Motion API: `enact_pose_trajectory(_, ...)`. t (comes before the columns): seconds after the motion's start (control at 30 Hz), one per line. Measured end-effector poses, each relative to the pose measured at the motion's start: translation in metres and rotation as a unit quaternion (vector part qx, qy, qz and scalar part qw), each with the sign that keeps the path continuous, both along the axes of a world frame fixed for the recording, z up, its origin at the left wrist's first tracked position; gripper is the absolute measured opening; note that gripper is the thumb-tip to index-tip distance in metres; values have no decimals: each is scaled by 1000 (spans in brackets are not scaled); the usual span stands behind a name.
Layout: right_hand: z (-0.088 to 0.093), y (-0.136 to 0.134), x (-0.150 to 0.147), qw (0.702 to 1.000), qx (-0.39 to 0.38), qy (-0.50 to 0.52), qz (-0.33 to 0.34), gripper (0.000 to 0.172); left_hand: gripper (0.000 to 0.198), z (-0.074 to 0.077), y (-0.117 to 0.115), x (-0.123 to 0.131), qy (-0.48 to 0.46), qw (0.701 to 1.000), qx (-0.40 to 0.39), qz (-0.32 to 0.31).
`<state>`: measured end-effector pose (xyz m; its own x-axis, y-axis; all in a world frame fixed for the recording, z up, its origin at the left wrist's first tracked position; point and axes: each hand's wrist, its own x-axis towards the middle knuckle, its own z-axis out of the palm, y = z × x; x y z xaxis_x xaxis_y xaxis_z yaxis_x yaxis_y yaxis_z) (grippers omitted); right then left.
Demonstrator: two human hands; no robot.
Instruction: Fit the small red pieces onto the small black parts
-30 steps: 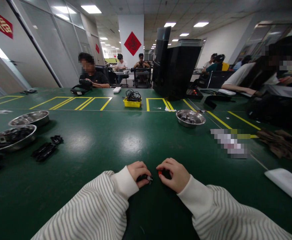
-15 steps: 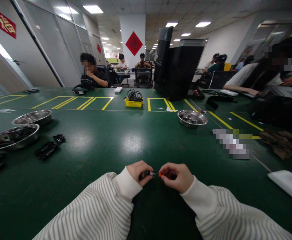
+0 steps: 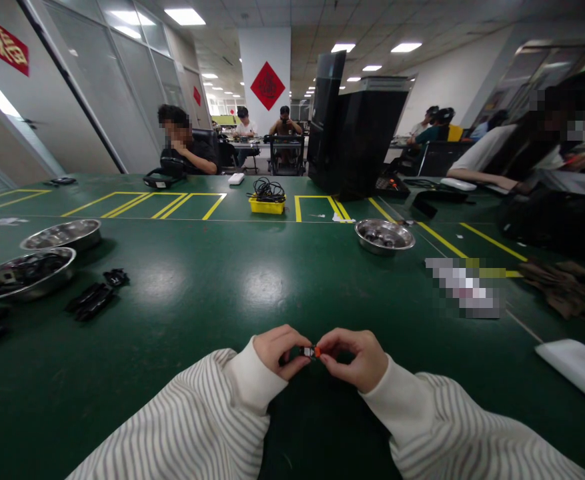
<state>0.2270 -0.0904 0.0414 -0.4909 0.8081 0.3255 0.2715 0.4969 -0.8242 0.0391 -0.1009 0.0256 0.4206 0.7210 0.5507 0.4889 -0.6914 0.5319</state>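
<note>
The left hand (image 3: 273,348) has its grip closed on a small dark-and-silver part (image 3: 307,351), pinched between thumb and fingers, with one end sticking out toward the right. The right hand (image 3: 369,360) pinches a tiny orange piece (image 3: 317,351) between its thumb and fingertips, so that grip is closed too. The two pieces meet end to end between the hands, near the front middle of the green worktop (image 3: 212,287); whether they are joined or only touching cannot be told. Off to the left lie some black packets (image 3: 91,301), just beside a metal bowl (image 3: 47,289) full of dark items, with a second bowl (image 3: 85,241) behind it. Farther ahead, a yellow tray (image 3: 267,207) carries a heap of black cable (image 3: 267,190), and to its right, nearer the hands, another metal bowl (image 3: 385,249) holds small dark pieces. A white object (image 3: 577,367) lies at the right edge.
</note>
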Motion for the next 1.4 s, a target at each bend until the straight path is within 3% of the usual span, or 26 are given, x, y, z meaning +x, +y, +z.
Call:
enact_pose_trajectory(0.47, 0, -3, -1, 1000, 8, 1, -9, 11, 14, 6, 2, 2, -4, 995, 103, -15)
enact_pose_trajectory(0.63, -3, 0, 1, 999, 46, 23, 2, 9, 14, 8, 2, 2, -7, 992, 129, -16)
enact_pose_trajectory(0.77, -2, 0, 1, 998, 58, 33, 7, 9, 13, 7, 2, 1, -6, 991, 130, -11)
enact_pose_trajectory(0.97, 0, -1, 1, 1000, -4, 10, -15, 6, 14, 8, 1, 2, 17, 994, 109, 0)
enact_pose_trajectory(1.17, -1, 3, 1, 999, 35, 25, 13, 6, 24, 3, 2, 1, 46, 991, 122, 1)
enact_pose_trajectory(1.4, 0, 5, 1, 998, 64, 10, 10, 6, 20, -1, 5, 1, 50, 987, 152, -16)
